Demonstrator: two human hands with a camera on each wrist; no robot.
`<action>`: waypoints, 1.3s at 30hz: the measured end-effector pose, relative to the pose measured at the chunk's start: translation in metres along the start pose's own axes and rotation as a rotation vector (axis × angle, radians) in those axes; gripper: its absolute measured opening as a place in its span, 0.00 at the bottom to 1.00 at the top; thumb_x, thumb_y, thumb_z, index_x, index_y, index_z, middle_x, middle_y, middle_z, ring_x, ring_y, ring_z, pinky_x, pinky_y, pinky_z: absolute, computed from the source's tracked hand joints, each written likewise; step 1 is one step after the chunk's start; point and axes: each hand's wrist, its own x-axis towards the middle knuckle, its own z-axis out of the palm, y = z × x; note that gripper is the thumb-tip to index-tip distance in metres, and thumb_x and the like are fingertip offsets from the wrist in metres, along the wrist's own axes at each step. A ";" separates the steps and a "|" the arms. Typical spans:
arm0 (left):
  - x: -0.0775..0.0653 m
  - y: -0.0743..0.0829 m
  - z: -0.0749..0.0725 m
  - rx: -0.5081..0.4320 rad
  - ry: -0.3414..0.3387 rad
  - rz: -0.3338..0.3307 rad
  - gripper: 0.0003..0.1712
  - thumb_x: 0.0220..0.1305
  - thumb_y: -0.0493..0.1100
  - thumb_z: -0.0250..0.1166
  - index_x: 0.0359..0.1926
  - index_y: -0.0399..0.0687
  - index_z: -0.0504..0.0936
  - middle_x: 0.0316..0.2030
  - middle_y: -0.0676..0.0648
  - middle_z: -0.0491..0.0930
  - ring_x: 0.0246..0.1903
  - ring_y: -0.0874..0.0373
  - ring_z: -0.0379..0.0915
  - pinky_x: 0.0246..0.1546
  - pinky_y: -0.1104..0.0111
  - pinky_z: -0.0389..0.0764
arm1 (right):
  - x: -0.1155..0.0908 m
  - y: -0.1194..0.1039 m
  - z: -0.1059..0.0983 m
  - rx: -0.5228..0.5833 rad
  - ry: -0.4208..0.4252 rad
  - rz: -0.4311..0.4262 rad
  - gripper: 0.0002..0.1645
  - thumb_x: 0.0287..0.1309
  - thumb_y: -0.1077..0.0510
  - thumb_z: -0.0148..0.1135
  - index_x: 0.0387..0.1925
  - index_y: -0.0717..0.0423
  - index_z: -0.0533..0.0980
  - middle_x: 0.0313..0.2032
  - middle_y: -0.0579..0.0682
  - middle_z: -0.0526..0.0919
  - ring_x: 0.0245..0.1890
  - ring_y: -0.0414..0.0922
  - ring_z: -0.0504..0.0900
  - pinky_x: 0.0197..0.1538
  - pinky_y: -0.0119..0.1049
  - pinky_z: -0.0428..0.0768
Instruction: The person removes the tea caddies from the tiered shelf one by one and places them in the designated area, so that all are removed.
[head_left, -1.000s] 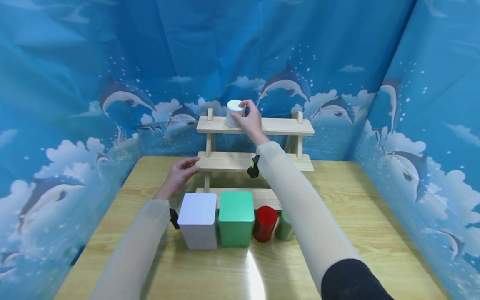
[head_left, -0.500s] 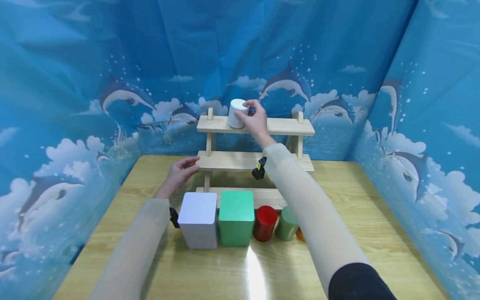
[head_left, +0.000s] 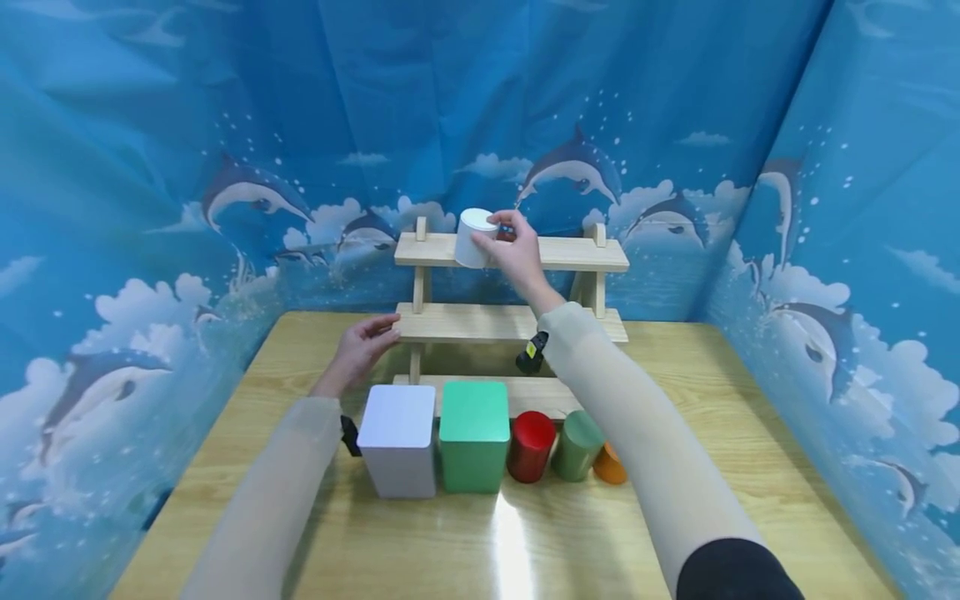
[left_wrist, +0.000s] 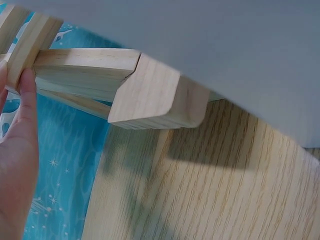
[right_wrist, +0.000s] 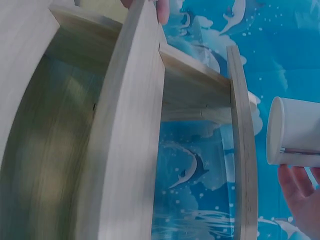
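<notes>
My right hand (head_left: 520, 254) holds a white cylinder (head_left: 472, 240) by its right side, thumb and fingers around it. In the head view the cylinder tilts slightly and overlaps the top board's front edge. In the right wrist view a gap shows between the cylinder (right_wrist: 297, 130) and the top board (right_wrist: 244, 150). My left hand (head_left: 360, 350) pinches the left end of the middle board of a three-tier wooden shelf (head_left: 442, 323); in the left wrist view its finger and thumb lie on either side of that board (left_wrist: 35, 42).
In front of the shelf, a white box (head_left: 397, 450), a green box (head_left: 474, 442), a red cylinder (head_left: 531, 450), a pale green cylinder (head_left: 576, 450) and a partly hidden orange object (head_left: 610, 467) stand in a row on the wooden table (head_left: 420, 550). A dolphin-print curtain (head_left: 337, 100) surrounds the table.
My right hand has moved the white cylinder a little rightward and toward me, tilting it over the top board's front edge. More of the orange object shows. My left hand stays at the shelf.
</notes>
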 end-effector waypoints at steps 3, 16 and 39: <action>0.000 0.000 -0.001 -0.003 -0.006 0.007 0.26 0.61 0.40 0.63 0.60 0.43 0.70 0.58 0.43 0.67 0.51 0.55 0.70 0.52 0.69 0.76 | -0.008 -0.006 0.000 0.028 -0.019 -0.006 0.21 0.54 0.55 0.66 0.48 0.57 0.71 0.52 0.52 0.72 0.50 0.49 0.75 0.49 0.44 0.79; 0.000 -0.001 0.001 0.002 -0.004 0.000 0.25 0.62 0.41 0.62 0.60 0.42 0.71 0.57 0.43 0.67 0.52 0.55 0.69 0.53 0.69 0.75 | -0.033 -0.020 -0.001 0.092 -0.058 -0.026 0.21 0.55 0.61 0.65 0.48 0.64 0.69 0.52 0.56 0.72 0.47 0.53 0.76 0.49 0.43 0.79; 0.001 -0.006 -0.001 -0.049 -0.037 0.068 0.26 0.61 0.39 0.63 0.59 0.38 0.71 0.55 0.44 0.69 0.49 0.57 0.71 0.50 0.69 0.77 | -0.067 -0.011 -0.017 0.187 -0.072 -0.003 0.18 0.52 0.60 0.67 0.44 0.59 0.72 0.49 0.54 0.75 0.48 0.50 0.77 0.45 0.44 0.82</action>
